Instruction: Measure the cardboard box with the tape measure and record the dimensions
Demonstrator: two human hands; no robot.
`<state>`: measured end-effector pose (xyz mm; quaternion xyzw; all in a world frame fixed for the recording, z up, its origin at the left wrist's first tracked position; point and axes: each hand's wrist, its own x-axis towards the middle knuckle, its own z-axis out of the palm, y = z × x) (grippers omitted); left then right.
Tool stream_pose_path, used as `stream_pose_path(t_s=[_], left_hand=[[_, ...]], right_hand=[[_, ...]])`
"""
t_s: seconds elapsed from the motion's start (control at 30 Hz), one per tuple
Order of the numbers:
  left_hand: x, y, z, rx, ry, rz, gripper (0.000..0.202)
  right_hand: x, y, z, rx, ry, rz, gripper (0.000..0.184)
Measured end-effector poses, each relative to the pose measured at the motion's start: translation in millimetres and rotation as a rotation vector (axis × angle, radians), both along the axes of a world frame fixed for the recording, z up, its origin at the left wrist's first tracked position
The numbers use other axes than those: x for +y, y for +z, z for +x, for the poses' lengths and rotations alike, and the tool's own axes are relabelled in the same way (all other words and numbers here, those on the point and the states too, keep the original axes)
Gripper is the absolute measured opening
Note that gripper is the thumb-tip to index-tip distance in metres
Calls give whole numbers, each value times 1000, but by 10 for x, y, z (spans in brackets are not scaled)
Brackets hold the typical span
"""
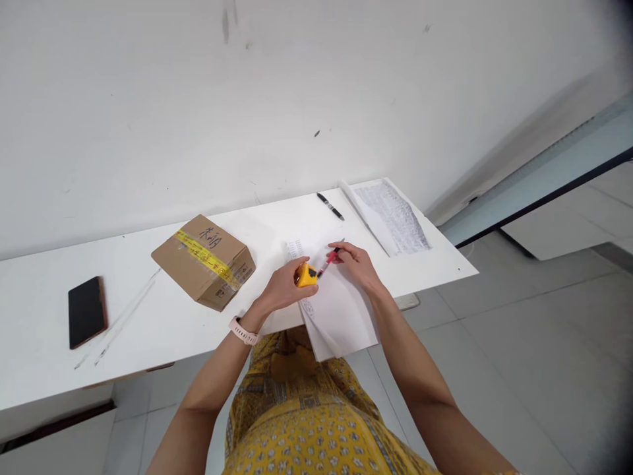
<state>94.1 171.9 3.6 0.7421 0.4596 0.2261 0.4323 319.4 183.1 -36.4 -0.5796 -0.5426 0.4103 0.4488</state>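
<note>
My left hand (pixel 285 285) is closed around a yellow tape measure (pixel 306 275) with a black patch on its side. Just to the right, my right hand (pixel 353 264) pinches a pink and black pen (pixel 327 262), tilted, its lower end close to the tape measure. Whether the two touch I cannot tell. Beneath both hands lie white paper sheets (pixel 343 316), which hang over the table's front edge toward me. Small writing shows along their left side.
A taped cardboard box (pixel 198 254) sits left of my hands on the white table (pixel 133 330). Farther left lies a black phone (pixel 88 312). Behind my hands is a black pen (pixel 330 206). A written sheet (pixel 395 218) rests at the right, near the wall (pixel 247 119).
</note>
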Motion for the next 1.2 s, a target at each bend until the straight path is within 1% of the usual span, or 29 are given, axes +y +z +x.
stream_pose_path(t_s=[0.03, 0.1, 0.17, 0.27, 0.33, 0.43, 0.57, 0.7, 0.8, 0.9, 1.07, 1.2], left_hand=[[-14, -14, -41, 23, -15, 23, 69], [-49, -41, -119, 69, -54, 97, 70], [-86, -70, -167, 133, -102, 174, 70], [-129, -127, -178, 194, -165, 268, 61], [-143, -169, -165, 214, -184, 321, 54], [-143, -211, -149, 285, -181, 369, 51], [-129, -196, -139, 382, -203, 370, 55], [-124, -152, -124, 428, -216, 355, 56], [-127, -134, -117, 444, -222, 344, 56], [-129, -124, -115, 457, -220, 336, 55], [-130, -114, -109, 474, -216, 319, 53], [-132, -132, -107, 476, -216, 309, 54]], right_hand=[[-9, 8, 20, 117, 23, 25, 35], [-10, 28, 13, 227, 55, 71, 39], [18, 48, -52, 206, 44, 102, 42], [86, 67, -216, 112, -59, 136, 35], [122, 75, -339, 88, -117, 137, 31], [148, 77, -502, 115, -105, 111, 31], [162, 40, -625, 135, -28, 61, 35], [160, -23, -654, 75, -11, 36, 35], [160, -74, -662, 122, -26, 45, 29], [176, -116, -680, 166, -56, 15, 32], [206, -170, -712, 60, -173, 111, 42], [226, -239, -725, 47, -174, 146, 36]])
